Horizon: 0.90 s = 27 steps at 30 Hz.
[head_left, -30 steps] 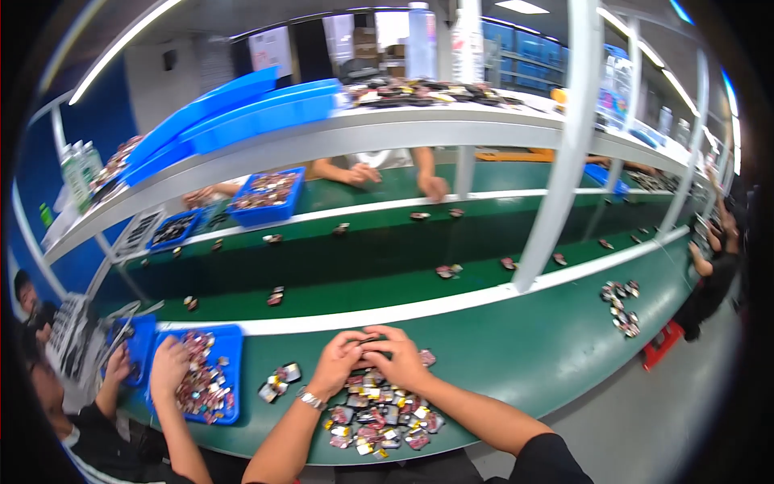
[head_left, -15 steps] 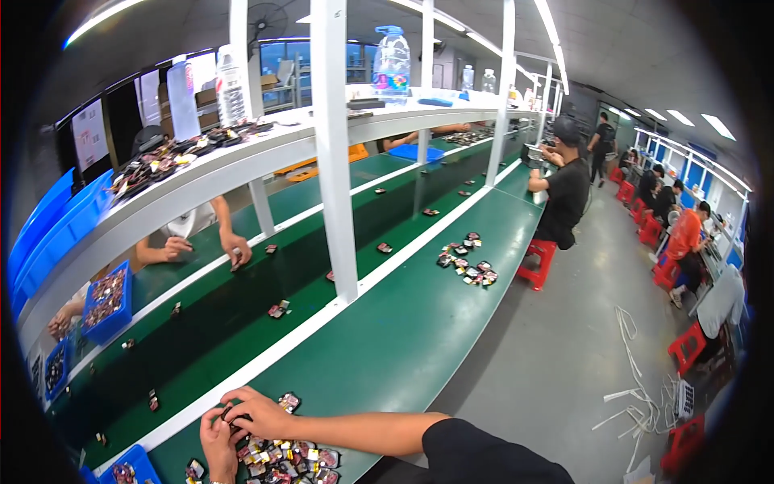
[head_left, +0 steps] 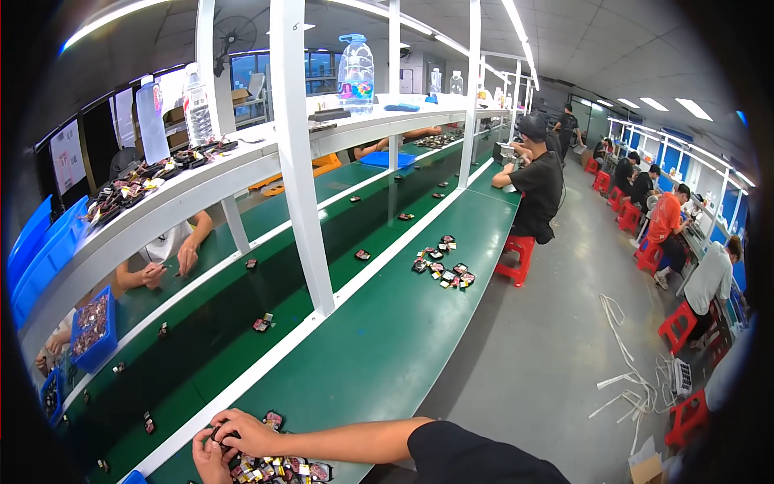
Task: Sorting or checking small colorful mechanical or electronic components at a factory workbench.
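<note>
Both hands meet at the lower left edge of the green workbench (head_left: pixel 379 355). The right hand (head_left: pixel 246 431) curls over a small dark part (head_left: pixel 224 437), fingers seemingly pinching it, and the left hand (head_left: pixel 208 456) closes in beside it, touching. A pile of small electronic parts (head_left: pixel 278 468) lies just beneath them.

My left hand (head_left: pixel 208 453) and right hand (head_left: pixel 246 431) meet over a heap of small red and black parts (head_left: pixel 274 468) on the green workbench (head_left: pixel 387 339). Both hands' fingertips pinch one small piece together.
</note>
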Each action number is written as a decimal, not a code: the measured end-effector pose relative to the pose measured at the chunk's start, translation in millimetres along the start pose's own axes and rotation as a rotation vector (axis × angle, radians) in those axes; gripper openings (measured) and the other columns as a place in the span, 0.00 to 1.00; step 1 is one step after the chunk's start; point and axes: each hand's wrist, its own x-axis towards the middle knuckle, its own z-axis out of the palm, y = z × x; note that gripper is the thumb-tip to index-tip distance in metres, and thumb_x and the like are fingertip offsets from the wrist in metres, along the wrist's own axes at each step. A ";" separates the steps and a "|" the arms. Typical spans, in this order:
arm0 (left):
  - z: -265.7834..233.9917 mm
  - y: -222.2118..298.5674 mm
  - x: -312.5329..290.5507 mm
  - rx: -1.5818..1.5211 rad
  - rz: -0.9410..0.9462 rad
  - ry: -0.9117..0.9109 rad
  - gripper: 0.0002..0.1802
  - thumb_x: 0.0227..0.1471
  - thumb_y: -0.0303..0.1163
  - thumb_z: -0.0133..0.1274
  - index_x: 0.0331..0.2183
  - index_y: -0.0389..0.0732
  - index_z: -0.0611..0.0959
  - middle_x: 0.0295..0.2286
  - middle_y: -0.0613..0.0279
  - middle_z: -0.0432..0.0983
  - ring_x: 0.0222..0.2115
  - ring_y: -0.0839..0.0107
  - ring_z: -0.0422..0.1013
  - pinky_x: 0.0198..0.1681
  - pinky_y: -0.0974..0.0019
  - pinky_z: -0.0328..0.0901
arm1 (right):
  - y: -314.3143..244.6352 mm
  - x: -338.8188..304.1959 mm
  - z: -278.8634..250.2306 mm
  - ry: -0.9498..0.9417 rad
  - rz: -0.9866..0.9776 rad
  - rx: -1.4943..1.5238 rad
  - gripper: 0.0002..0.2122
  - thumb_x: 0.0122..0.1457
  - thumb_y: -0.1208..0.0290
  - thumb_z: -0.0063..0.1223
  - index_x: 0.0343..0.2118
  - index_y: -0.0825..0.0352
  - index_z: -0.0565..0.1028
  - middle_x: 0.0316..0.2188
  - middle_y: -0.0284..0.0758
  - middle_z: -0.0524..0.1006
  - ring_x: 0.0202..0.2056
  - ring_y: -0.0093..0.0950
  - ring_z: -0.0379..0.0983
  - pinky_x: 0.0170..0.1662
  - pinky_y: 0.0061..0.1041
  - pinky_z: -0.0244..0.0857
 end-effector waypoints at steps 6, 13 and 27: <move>2.3 15.1 -6.5 0.089 0.037 0.000 0.10 0.58 0.26 0.49 0.43 0.37 0.71 0.47 0.52 0.73 0.38 0.70 0.75 0.37 0.73 0.73 | -3.6 -1.3 7.2 0.060 -0.241 -0.158 0.12 0.46 0.79 0.57 0.36 0.59 0.81 0.48 0.39 0.72 0.51 0.39 0.66 0.55 0.36 0.60; -5.3 4.4 -2.5 -0.257 0.017 -0.224 0.13 0.59 0.26 0.49 0.46 0.37 0.70 0.50 0.49 0.69 0.47 0.63 0.71 0.48 0.59 0.72 | -36.5 -1.8 -12.6 0.075 -0.296 -0.352 0.09 0.46 0.79 0.59 0.34 0.64 0.80 0.44 0.37 0.75 0.48 0.38 0.69 0.52 0.34 0.64; -4.5 13.4 -5.9 -0.214 -0.013 -0.195 0.12 0.60 0.25 0.46 0.46 0.36 0.69 0.44 0.52 0.73 0.44 0.65 0.73 0.47 0.59 0.72 | -29.0 0.6 -8.3 0.017 -0.182 -0.228 0.07 0.48 0.78 0.57 0.32 0.63 0.81 0.46 0.34 0.75 0.49 0.36 0.69 0.49 0.31 0.67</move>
